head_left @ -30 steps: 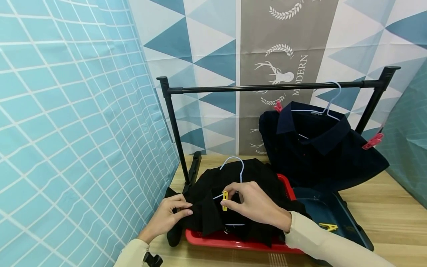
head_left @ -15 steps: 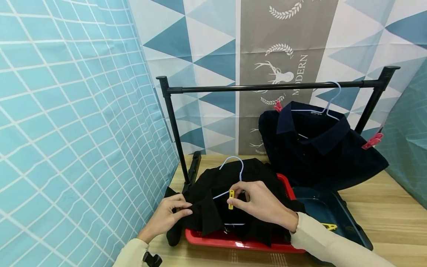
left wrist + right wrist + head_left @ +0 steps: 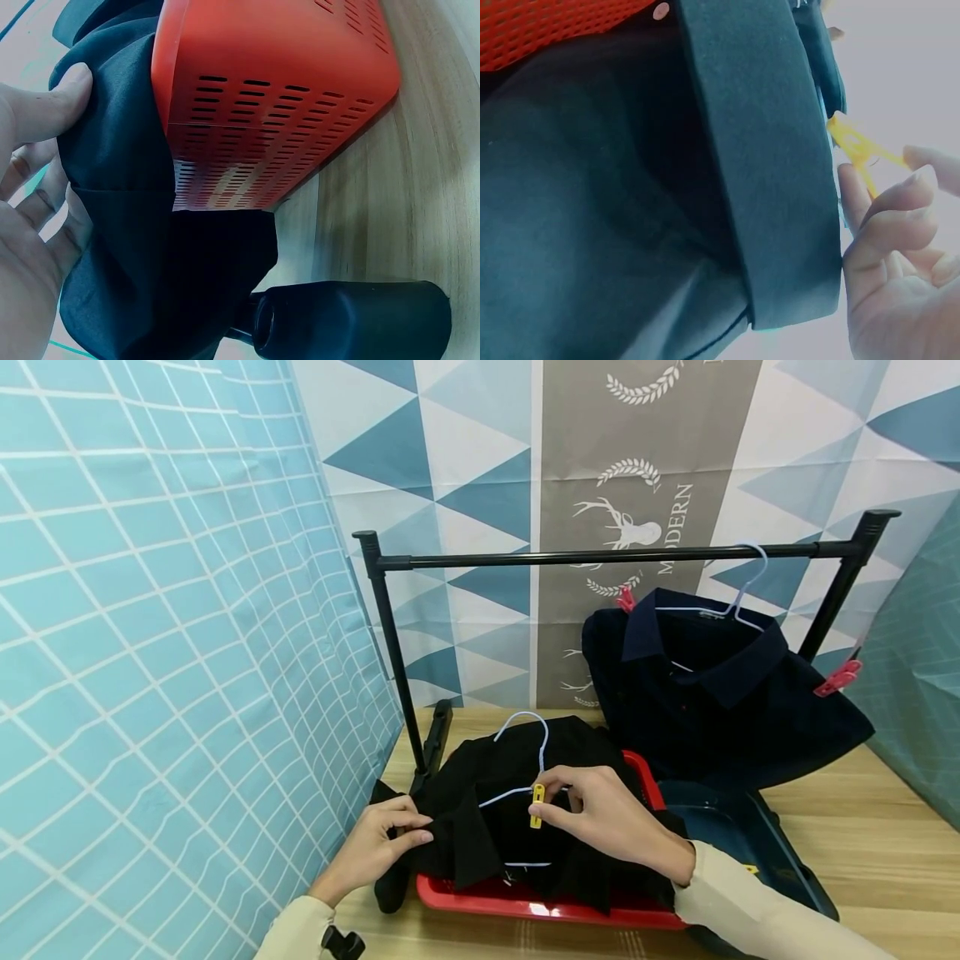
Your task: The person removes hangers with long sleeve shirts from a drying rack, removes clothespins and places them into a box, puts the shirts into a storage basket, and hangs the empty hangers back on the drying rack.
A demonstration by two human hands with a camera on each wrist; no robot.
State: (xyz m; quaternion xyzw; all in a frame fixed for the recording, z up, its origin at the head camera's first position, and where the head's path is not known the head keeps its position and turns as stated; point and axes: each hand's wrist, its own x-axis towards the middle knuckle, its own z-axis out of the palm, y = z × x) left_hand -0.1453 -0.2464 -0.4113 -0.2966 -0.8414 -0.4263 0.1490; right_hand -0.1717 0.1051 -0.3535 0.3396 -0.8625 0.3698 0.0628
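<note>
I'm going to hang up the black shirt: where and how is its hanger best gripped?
Probably by the hanger hook, pinched at its curve from above: it shows uncovered, while the arms run mostly into the black shirt. The far side seems better, as the right hand, pinching the yellow clothespin, sits close to the lower stem.

Reads "MODERN" (image 3: 682,510) in white capitals, turned sideways on the grey-brown wall panel (image 3: 570,435), beside a white stag's head (image 3: 637,533); shows only an unreadable, cut-off letter (image 3: 712,362) at the top edge.

Cream sleeves (image 3: 757,906), black left-wrist fitting (image 3: 344,943)
</note>
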